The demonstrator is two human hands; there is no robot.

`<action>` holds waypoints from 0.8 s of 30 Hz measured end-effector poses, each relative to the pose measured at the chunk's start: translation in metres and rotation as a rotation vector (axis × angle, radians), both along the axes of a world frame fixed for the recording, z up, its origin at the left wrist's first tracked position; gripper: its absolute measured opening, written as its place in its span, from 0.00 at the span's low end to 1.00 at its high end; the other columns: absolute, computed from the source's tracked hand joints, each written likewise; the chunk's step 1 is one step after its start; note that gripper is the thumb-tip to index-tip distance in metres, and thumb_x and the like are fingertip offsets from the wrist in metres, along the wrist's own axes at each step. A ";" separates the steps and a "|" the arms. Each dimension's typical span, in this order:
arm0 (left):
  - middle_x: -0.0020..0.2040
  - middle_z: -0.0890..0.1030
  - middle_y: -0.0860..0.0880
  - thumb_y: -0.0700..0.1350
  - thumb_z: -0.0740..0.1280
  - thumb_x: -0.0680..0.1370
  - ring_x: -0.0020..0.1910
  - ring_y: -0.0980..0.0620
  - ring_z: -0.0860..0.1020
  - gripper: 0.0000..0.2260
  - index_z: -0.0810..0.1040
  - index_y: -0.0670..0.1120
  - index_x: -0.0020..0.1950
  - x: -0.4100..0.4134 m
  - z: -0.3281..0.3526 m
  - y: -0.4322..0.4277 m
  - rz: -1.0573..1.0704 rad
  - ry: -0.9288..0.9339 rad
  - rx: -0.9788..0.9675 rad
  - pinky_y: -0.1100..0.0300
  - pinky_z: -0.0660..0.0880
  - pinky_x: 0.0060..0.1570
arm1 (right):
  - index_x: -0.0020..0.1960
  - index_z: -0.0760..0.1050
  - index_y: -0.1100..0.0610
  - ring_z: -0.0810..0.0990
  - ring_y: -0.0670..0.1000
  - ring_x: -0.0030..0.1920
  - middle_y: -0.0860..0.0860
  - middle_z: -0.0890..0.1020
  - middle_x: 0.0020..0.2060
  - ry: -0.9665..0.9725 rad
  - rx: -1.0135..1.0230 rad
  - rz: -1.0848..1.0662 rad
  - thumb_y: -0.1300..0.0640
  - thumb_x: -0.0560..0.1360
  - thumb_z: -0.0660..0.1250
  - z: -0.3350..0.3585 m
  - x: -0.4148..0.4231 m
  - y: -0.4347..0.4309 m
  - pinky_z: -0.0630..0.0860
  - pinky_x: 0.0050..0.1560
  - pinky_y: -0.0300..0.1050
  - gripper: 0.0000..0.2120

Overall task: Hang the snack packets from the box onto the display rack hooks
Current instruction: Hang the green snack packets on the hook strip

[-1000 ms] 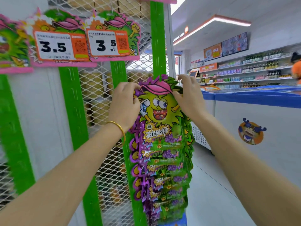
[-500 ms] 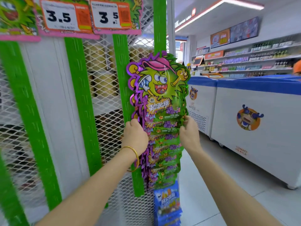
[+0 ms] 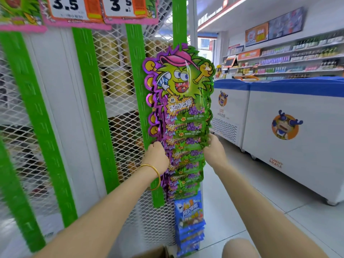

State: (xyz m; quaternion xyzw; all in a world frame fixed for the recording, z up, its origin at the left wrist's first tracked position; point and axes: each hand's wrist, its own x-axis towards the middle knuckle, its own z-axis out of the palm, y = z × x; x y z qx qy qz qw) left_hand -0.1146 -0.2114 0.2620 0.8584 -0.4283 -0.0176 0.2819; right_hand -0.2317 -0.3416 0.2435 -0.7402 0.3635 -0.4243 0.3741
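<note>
The snack packet strip [image 3: 183,112] hangs on the green rack upright [image 3: 179,19]. The left hand [image 3: 157,155] grips its left edge, and the right hand [image 3: 214,148] pinches its right.

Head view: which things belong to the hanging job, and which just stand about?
Job: green-and-purple strip of snack packets, green slotted rack upright, left hand, right hand, brown cardboard box.
Standing about: white chest freezers, white-and-orange price cards.

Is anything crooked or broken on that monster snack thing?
Nothing broken or spilled. The snack strip hangs fairly straight on the green rail; only its clear wrap is creased over the face. The left hand and right hand hold its sides.
</note>
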 end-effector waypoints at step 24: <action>0.73 0.60 0.39 0.34 0.56 0.77 0.69 0.39 0.65 0.31 0.47 0.47 0.77 0.007 -0.051 0.009 -0.095 0.124 -0.033 0.45 0.64 0.69 | 0.55 0.73 0.54 0.80 0.51 0.47 0.50 0.78 0.50 -0.025 0.018 0.028 0.69 0.72 0.59 -0.075 0.009 0.015 0.81 0.40 0.48 0.16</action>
